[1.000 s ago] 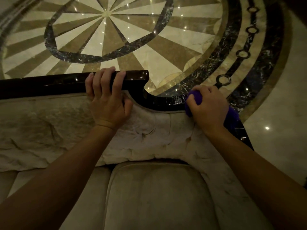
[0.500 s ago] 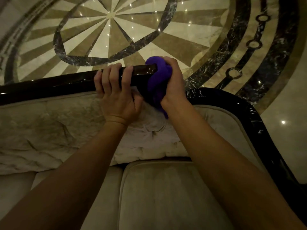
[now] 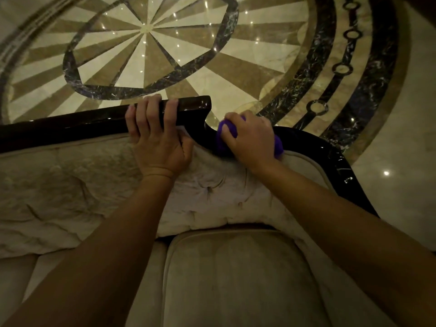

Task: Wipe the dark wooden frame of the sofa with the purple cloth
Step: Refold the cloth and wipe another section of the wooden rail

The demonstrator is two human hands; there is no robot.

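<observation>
One purple cloth (image 3: pixel 223 135) bunched tight in the right hand (image 3: pixel 250 138) on the dark frame (image 3: pixel 70 127), left hand (image 3: pixel 155 138) clamped around its rail.

Dark wooden frame (image 3: pixel 59 128): runs along the top of the cream tufted backrest (image 3: pixel 70 185), curving down at right. Left hand (image 3: pixel 157 142): on the rail. Right hand (image 3: pixel 250 140): just right of it, over the purple cloth (image 3: pixel 221 138), on the curve. Cream seat cushion (image 3: pixel 236 279): below backrest. Patterned marble floor (image 3: pixel 146 55): beyond frame.

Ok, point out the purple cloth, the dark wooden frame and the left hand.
purple cloth (image 3: pixel 221 138), head view, bunched part left of the knuckles.
dark wooden frame (image 3: pixel 70 128), head view, top rail.
left hand (image 3: pixel 158 142), head view, back of hand.
</observation>
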